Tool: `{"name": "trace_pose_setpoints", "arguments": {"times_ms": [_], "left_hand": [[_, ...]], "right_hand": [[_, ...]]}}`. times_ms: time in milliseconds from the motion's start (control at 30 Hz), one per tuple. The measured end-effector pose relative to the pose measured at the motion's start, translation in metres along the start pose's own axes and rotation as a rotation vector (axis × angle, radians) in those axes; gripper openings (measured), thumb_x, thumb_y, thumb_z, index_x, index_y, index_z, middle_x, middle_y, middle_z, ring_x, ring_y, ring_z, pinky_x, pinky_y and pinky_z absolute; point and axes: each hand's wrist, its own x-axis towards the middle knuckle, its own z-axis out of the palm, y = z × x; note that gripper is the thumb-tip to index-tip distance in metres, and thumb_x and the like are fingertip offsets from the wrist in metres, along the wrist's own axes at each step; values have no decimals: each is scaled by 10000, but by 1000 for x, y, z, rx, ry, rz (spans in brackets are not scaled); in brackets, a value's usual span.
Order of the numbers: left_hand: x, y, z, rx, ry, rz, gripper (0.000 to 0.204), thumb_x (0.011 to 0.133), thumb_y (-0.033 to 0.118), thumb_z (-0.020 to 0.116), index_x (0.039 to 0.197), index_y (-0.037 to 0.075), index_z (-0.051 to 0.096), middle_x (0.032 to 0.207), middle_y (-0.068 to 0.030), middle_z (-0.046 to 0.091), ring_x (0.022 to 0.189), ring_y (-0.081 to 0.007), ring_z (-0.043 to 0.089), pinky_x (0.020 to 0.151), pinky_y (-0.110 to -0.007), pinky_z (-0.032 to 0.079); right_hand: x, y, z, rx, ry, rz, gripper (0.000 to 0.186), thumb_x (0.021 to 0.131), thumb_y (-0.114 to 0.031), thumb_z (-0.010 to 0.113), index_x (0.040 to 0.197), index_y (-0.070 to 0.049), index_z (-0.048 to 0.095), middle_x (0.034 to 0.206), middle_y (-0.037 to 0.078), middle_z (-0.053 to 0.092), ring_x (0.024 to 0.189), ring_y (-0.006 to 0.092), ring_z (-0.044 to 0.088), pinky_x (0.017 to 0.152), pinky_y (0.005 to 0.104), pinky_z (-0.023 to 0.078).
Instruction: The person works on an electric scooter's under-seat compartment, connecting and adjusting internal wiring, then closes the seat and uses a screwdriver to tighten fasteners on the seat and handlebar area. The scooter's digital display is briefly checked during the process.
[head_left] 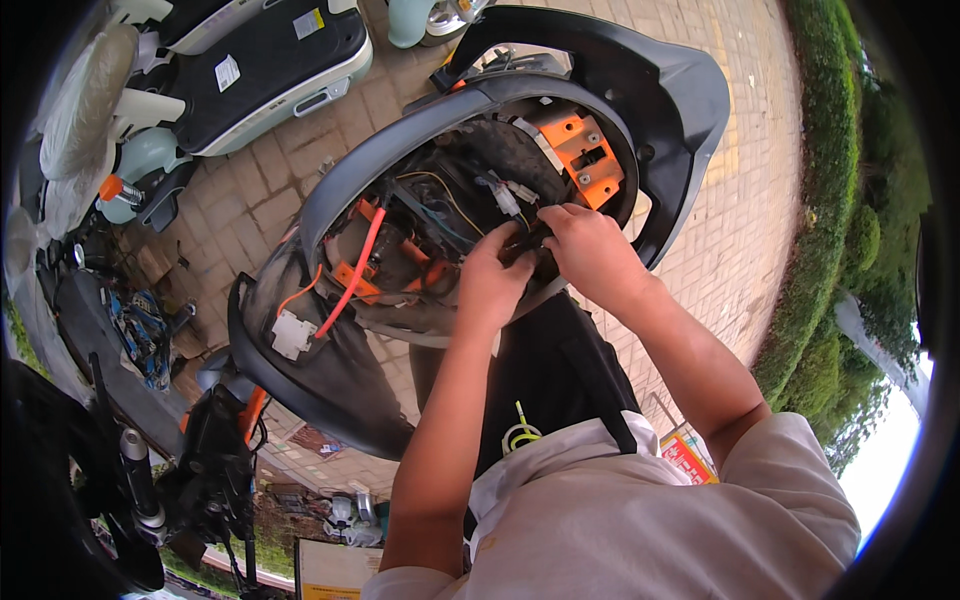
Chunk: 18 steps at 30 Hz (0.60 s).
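Observation:
An open scooter body [340, 190] with a grey rim holds wiring and orange parts. My left hand [495, 270] reaches into its cavity, fingers closed on something small and dark among the wires. My right hand [590, 250] is beside it, fingers bent together at the same spot; what they grip is hidden. White connectors [505, 198] sit just above my fingers. An orange bracket [584, 152] is bolted at the upper right. A thick red cable [366, 255] runs down to a white block [292, 334] on the left, with a thinner orange wire beside it.
Scooters with black-and-white footboards [265, 80] stand on brick paving [730, 190] at upper left. Dark parts with blue items [140, 330] lie at left, near black scooter handlebars [210, 460]. A hedge [820, 170] runs along the right. A cardboard box [330, 565] is at the bottom.

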Motion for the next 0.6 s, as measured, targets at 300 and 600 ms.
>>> {"name": "trace_pose_setpoints", "arguments": {"times_ms": [300, 600], "left_hand": [[25, -9, 5, -570, 223, -132, 206, 964, 105, 592, 1074, -61, 640, 910, -74, 684, 745, -140, 653, 693, -278, 530], [18, -8, 2, -699, 309, -166, 199, 977, 123, 594, 1085, -43, 618, 944, -80, 674, 796, -157, 662, 735, -301, 563]], "right_hand": [[11, 5, 4, -118, -156, -66, 201, 846, -94, 650, 1014, 16, 647, 938, 186, 655, 896, 372, 645, 798, 436, 519], [37, -6, 27, 118, -63, 104, 184, 840, -139, 671, 852, 42, 639, 795, 236, 652, 817, 400, 649, 727, 447, 518]]}}
